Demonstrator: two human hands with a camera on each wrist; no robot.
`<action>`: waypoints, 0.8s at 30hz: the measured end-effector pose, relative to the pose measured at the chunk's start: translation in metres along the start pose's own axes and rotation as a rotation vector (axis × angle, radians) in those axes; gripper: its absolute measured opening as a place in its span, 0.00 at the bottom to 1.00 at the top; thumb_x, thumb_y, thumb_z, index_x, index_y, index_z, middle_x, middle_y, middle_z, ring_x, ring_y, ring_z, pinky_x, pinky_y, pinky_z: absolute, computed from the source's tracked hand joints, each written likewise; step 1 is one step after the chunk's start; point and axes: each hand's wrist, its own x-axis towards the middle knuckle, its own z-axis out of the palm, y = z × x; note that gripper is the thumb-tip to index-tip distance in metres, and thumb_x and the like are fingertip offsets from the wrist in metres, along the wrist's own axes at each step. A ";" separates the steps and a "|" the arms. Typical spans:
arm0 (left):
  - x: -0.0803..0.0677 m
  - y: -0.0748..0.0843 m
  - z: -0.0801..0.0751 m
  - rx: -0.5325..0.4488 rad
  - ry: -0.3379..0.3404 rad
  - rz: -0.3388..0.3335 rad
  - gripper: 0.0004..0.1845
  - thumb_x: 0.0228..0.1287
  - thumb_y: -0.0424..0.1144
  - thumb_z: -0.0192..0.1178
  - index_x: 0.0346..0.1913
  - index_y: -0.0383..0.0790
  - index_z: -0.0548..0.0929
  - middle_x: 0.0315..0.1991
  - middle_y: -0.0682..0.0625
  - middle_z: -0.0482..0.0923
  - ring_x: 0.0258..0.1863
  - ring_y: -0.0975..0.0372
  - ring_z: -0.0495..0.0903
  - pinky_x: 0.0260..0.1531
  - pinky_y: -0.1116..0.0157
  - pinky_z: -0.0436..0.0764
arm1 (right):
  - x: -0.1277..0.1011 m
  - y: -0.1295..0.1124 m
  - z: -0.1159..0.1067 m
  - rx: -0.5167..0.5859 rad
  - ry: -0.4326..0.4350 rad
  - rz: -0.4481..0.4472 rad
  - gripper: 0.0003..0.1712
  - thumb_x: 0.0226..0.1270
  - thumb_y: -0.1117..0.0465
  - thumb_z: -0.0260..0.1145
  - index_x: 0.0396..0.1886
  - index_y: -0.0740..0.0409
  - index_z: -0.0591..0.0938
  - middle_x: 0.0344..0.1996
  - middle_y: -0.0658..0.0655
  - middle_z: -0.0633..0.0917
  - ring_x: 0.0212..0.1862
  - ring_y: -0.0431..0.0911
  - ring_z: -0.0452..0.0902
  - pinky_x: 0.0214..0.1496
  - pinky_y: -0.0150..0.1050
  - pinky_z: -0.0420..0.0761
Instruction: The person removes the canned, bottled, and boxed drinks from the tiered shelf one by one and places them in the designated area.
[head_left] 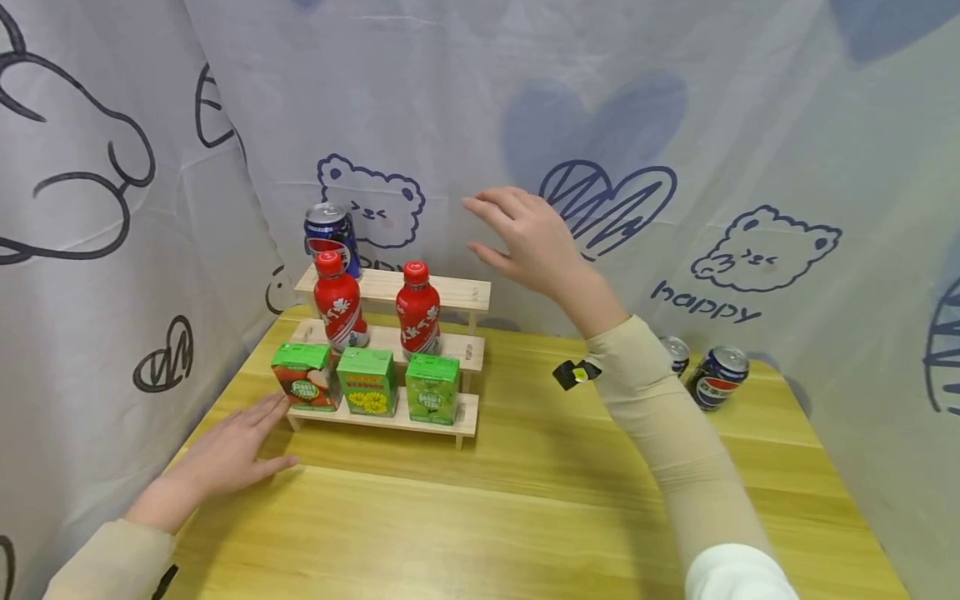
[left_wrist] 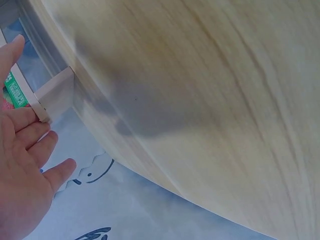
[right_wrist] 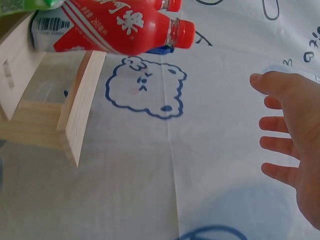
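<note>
A three-step wooden rack (head_left: 465, 293) stands at the table's back left. One blue cola can (head_left: 331, 236) sits on its top step, two red bottles (head_left: 417, 310) on the middle step, and three green drink cartons (head_left: 367, 382) on the bottom step. My right hand (head_left: 525, 237) hovers open in the air to the right of the top step, holding nothing; its fingers (right_wrist: 277, 124) are spread. My left hand (head_left: 228, 454) lies flat and open on the table, fingertips against the rack's lower left corner (left_wrist: 47, 97).
Two more cola cans (head_left: 716, 377) stand at the back right of the yellow wooden table (head_left: 487, 517), partly behind my right sleeve. White printed curtains (head_left: 750, 167) close in the table on the back and both sides.
</note>
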 end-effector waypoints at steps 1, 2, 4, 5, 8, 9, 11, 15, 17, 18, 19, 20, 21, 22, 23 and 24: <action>0.000 0.000 0.000 -0.001 -0.002 0.000 0.50 0.60 0.65 0.60 0.71 0.26 0.62 0.71 0.30 0.60 0.69 0.38 0.64 0.66 0.37 0.65 | 0.003 -0.002 0.002 0.001 -0.015 0.003 0.30 0.67 0.48 0.66 0.64 0.54 0.76 0.58 0.59 0.81 0.62 0.53 0.75 0.67 0.49 0.75; 0.001 0.000 -0.001 -0.002 -0.004 -0.002 0.50 0.60 0.65 0.60 0.71 0.26 0.63 0.71 0.30 0.60 0.69 0.38 0.64 0.66 0.37 0.65 | 0.007 -0.003 0.004 0.003 -0.031 0.007 0.30 0.67 0.47 0.65 0.65 0.54 0.76 0.59 0.59 0.81 0.62 0.53 0.75 0.68 0.49 0.75; 0.001 0.000 -0.001 -0.005 -0.008 -0.003 0.50 0.60 0.65 0.60 0.71 0.26 0.63 0.71 0.30 0.60 0.69 0.38 0.64 0.66 0.37 0.65 | 0.015 -0.007 0.007 0.017 -0.061 0.016 0.30 0.68 0.46 0.64 0.66 0.53 0.75 0.60 0.58 0.80 0.64 0.52 0.74 0.69 0.49 0.74; 0.001 0.000 -0.001 -0.007 -0.010 -0.004 0.50 0.60 0.65 0.60 0.71 0.26 0.63 0.71 0.30 0.60 0.69 0.38 0.64 0.66 0.37 0.65 | 0.019 -0.008 0.009 0.021 -0.076 0.021 0.30 0.68 0.46 0.64 0.66 0.52 0.75 0.61 0.58 0.79 0.64 0.52 0.74 0.69 0.49 0.73; 0.001 -0.001 0.000 -0.009 -0.013 -0.007 0.50 0.60 0.65 0.60 0.71 0.27 0.63 0.72 0.30 0.60 0.69 0.38 0.64 0.67 0.38 0.65 | 0.034 -0.014 0.015 0.039 -0.112 0.033 0.30 0.69 0.45 0.62 0.67 0.52 0.74 0.62 0.57 0.79 0.65 0.51 0.73 0.70 0.48 0.73; 0.001 -0.001 0.000 -0.009 -0.012 -0.007 0.50 0.60 0.65 0.60 0.71 0.27 0.63 0.72 0.30 0.60 0.69 0.38 0.64 0.67 0.38 0.65 | 0.039 -0.016 0.018 0.050 -0.120 0.036 0.30 0.69 0.45 0.62 0.67 0.52 0.74 0.62 0.57 0.78 0.65 0.51 0.73 0.70 0.47 0.73; 0.001 -0.001 0.001 -0.009 -0.012 -0.008 0.50 0.60 0.65 0.60 0.71 0.27 0.63 0.72 0.30 0.60 0.69 0.38 0.64 0.67 0.38 0.65 | 0.048 -0.019 0.022 0.061 -0.148 0.044 0.31 0.70 0.45 0.61 0.68 0.52 0.73 0.63 0.57 0.78 0.66 0.50 0.72 0.70 0.46 0.73; 0.002 -0.001 0.001 -0.013 -0.010 -0.011 0.50 0.60 0.64 0.61 0.71 0.27 0.63 0.71 0.30 0.60 0.69 0.38 0.64 0.66 0.38 0.66 | 0.066 -0.026 0.031 0.084 -0.208 0.073 0.32 0.71 0.43 0.60 0.70 0.51 0.71 0.65 0.56 0.76 0.67 0.50 0.71 0.69 0.46 0.74; 0.003 -0.001 0.001 -0.016 -0.012 -0.014 0.50 0.60 0.64 0.61 0.71 0.27 0.63 0.72 0.30 0.60 0.69 0.38 0.64 0.67 0.38 0.66 | 0.074 -0.029 0.035 0.084 -0.240 0.096 0.33 0.71 0.42 0.59 0.70 0.50 0.70 0.66 0.55 0.76 0.68 0.49 0.70 0.69 0.45 0.74; 0.003 -0.001 0.001 -0.017 -0.012 -0.014 0.49 0.60 0.64 0.61 0.71 0.27 0.63 0.72 0.30 0.60 0.69 0.39 0.64 0.66 0.38 0.66 | 0.078 -0.031 0.037 0.086 -0.261 0.112 0.33 0.71 0.41 0.58 0.71 0.49 0.70 0.66 0.55 0.75 0.69 0.49 0.69 0.70 0.44 0.73; 0.003 -0.001 0.001 -0.017 -0.010 -0.012 0.49 0.59 0.64 0.61 0.71 0.27 0.63 0.71 0.30 0.61 0.69 0.38 0.64 0.66 0.38 0.66 | 0.082 -0.032 0.039 0.089 -0.283 0.129 0.34 0.71 0.40 0.57 0.71 0.48 0.69 0.67 0.54 0.74 0.69 0.48 0.68 0.71 0.44 0.72; 0.003 0.000 0.001 -0.017 -0.009 -0.012 0.49 0.59 0.64 0.61 0.71 0.27 0.64 0.71 0.30 0.61 0.69 0.39 0.64 0.66 0.38 0.66 | 0.086 -0.034 0.041 0.095 -0.305 0.146 0.34 0.71 0.39 0.56 0.72 0.48 0.68 0.67 0.53 0.74 0.70 0.48 0.68 0.71 0.43 0.71; 0.004 0.000 0.001 -0.017 -0.008 -0.010 0.49 0.59 0.64 0.61 0.70 0.27 0.64 0.71 0.30 0.61 0.69 0.39 0.64 0.66 0.38 0.67 | 0.090 -0.036 0.043 0.099 -0.328 0.164 0.34 0.71 0.38 0.56 0.72 0.46 0.67 0.68 0.52 0.73 0.70 0.47 0.67 0.72 0.42 0.71; 0.004 0.000 0.000 -0.018 -0.006 -0.010 0.49 0.59 0.64 0.61 0.70 0.27 0.64 0.71 0.31 0.61 0.69 0.39 0.65 0.66 0.38 0.67 | 0.094 -0.037 0.046 0.109 -0.349 0.184 0.35 0.71 0.38 0.55 0.73 0.46 0.67 0.69 0.52 0.72 0.71 0.46 0.66 0.72 0.41 0.70; 0.003 0.000 0.000 -0.019 -0.006 -0.010 0.49 0.59 0.64 0.61 0.70 0.27 0.64 0.71 0.31 0.61 0.69 0.39 0.65 0.66 0.39 0.67 | 0.097 -0.038 0.049 0.127 -0.369 0.207 0.35 0.71 0.37 0.55 0.73 0.45 0.66 0.69 0.51 0.71 0.71 0.46 0.66 0.73 0.41 0.69; 0.003 0.000 0.000 -0.021 -0.007 -0.010 0.49 0.59 0.64 0.61 0.70 0.27 0.64 0.71 0.31 0.61 0.68 0.39 0.65 0.66 0.39 0.67 | 0.101 -0.040 0.051 0.144 -0.388 0.229 0.36 0.71 0.36 0.54 0.73 0.44 0.65 0.70 0.50 0.71 0.71 0.45 0.65 0.73 0.40 0.69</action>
